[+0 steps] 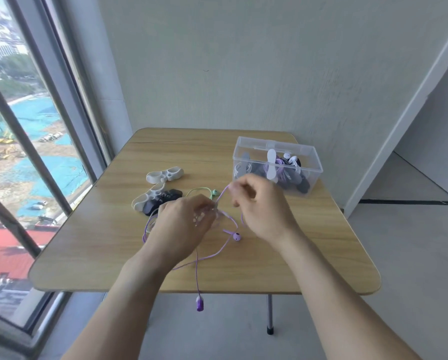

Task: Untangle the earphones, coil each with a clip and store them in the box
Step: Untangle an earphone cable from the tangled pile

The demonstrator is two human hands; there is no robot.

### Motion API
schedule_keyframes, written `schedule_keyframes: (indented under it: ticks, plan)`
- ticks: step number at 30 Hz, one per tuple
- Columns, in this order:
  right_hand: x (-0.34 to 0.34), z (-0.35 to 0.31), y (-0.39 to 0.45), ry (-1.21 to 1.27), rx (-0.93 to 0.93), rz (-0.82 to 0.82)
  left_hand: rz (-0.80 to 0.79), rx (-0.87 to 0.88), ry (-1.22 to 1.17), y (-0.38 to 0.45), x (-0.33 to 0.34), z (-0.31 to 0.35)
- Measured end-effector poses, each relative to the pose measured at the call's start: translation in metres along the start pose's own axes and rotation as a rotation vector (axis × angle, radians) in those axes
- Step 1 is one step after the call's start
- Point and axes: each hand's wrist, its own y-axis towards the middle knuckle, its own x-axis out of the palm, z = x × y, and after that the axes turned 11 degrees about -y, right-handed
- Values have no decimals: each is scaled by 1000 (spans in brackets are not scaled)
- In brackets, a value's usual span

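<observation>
because the purple earphones (219, 252) are thin, limp cord with small hard ends, they look light and floppy, likely to snag on themselves and slide through loose fingers; a sound hold would be a pinch on the cord itself close to a crossing, not a pull on the buds or the plug.

the left hand (182, 224) has its fingers curled in over a bunch of the cord near the table's middle, and the right hand (259, 206), just at its 3 o'clock, pinches a strand lifted toward 12 o'clock; both are motion-blurred, so exact finger placement cannot be told.

the cord is pale lilac. one purple earbud (235, 236) lies on the wooden table (87, 255) between the wrists, loops spread at 9 o'clock of the left hand, and the purple plug (199, 305) dangles off the near edge at 6 o'clock. a mint-green earphone (204, 191) lies just beyond the hands at 12 o'clock, possibly still crossed with the purple one.

white clips (165, 175) and a dark clip (163, 200) sit at 11 o'clock of the hands. the clear box (277, 166), at 1 o'clock, already holds several coiled sets.
</observation>
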Motion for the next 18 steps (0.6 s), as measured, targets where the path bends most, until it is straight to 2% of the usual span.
schedule_keyframes:
  ticks: [5, 9, 14, 18]
  plan:
    - [-24, 1, 8, 246, 148, 244, 71, 27, -107, 4, -7, -1]
    - [-46, 11, 15, 514, 357, 441, 122, 15, -145, 5, -10, -1]
    - [-76, 33, 17, 894, 657, 564, 300, -144, -206, 10, -20, -6]
    - [-84, 43, 17, 990, 757, 599, 410, -217, -213, 12, -24, -10]
